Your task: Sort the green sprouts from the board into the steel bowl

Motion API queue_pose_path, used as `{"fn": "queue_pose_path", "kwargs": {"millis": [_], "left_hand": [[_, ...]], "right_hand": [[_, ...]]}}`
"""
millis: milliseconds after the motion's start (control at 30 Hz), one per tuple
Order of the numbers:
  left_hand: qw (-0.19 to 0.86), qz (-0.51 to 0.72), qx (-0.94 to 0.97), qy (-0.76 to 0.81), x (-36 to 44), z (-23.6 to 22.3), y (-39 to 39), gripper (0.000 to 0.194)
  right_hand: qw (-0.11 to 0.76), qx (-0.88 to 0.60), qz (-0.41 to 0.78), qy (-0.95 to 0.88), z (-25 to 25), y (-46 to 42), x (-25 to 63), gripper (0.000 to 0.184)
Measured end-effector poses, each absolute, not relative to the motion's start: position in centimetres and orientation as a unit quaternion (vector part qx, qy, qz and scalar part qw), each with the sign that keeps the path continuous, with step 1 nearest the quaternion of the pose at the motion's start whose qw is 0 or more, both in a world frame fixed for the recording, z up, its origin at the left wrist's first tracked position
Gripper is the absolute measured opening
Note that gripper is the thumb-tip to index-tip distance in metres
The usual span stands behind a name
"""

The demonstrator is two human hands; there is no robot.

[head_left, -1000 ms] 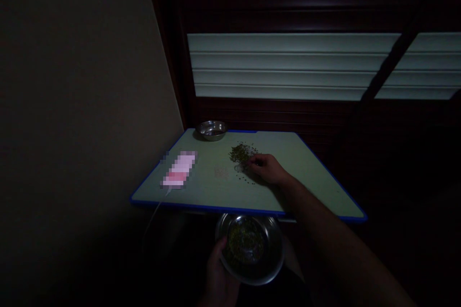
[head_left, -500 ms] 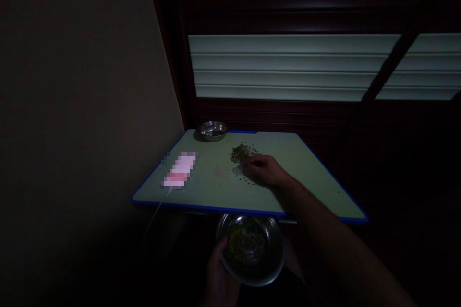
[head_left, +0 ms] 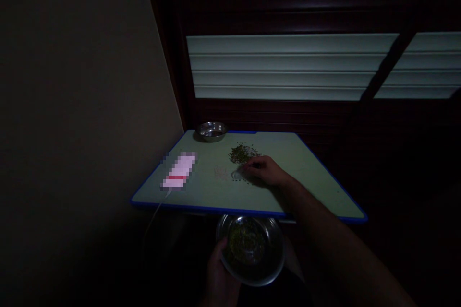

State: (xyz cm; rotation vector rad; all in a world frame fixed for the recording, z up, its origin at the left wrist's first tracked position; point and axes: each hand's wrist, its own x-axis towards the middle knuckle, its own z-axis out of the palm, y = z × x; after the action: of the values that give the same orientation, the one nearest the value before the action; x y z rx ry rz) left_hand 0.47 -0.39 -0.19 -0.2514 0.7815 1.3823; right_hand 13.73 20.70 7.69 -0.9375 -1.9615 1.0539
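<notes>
My left hand (head_left: pixel 220 271) grips the left rim of a metal bowl (head_left: pixel 272 268) below the table's front edge, thumb over the rim. Small green bits lie in the bowl. Over the tabletop, my right hand (head_left: pixel 267 171) pinches a small see-through piece (head_left: pixel 236 174), spoon-like in shape, though the dim light hides its exact kind. Its tip is close to a few dark grains on the table. Just beyond my fingers spreads a pile of green and brown seed-like grains (head_left: pixel 240 153). Left of the clear piece is a patch of pale pinkish grains (head_left: pixel 221 173).
A second metal bowl (head_left: pixel 212 132) stands at the table's back left corner. A blurred-out lit phone (head_left: pixel 179 171) with a cable (head_left: pixel 157 211) lies on the left side. The pale table (head_left: pixel 306 192) has a blue edge; a wall (head_left: pixel 90 81) rises on the left.
The clear piece in my right hand has shifted slightly left and toward me, its tip tilting downward. My left hand and the bowl stay where they were.
</notes>
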Motion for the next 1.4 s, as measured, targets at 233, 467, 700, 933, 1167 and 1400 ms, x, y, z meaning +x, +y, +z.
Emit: {"fn": "queue_pose_path", "kwargs": {"millis": [233,467,700,933,1167,1400], "left_hand": [[0.699,0.623,-0.107,0.334,0.5,-0.5,-0.4,0.025],[0.701,0.620,-0.101,0.339,0.5,-0.3,-0.5,0.032],[0.692,0.620,-0.118,0.350,0.6,-0.1,-0.4,0.026],[0.697,0.628,-0.108,0.329,0.6,-0.3,-0.5,0.026],[0.700,0.628,-0.117,0.321,0.6,-0.8,-0.4,0.024],[0.695,0.629,-0.123,0.327,0.8,-0.2,-0.4,0.026]], "right_hand": [[0.352,-0.356,0.383,-0.776,7.7,20.7,13.6,0.025],[0.344,-0.356,0.365,-0.789,7.8,20.9,13.2,0.026],[0.321,-0.342,0.371,-0.801,8.4,20.8,12.8,0.026],[0.313,-0.341,0.398,-0.792,8.3,20.8,12.9,0.025],[0.308,-0.342,0.406,-0.789,8.4,21.0,13.2,0.023],[0.307,-0.334,0.420,-0.786,8.6,20.7,13.1,0.022]]}}
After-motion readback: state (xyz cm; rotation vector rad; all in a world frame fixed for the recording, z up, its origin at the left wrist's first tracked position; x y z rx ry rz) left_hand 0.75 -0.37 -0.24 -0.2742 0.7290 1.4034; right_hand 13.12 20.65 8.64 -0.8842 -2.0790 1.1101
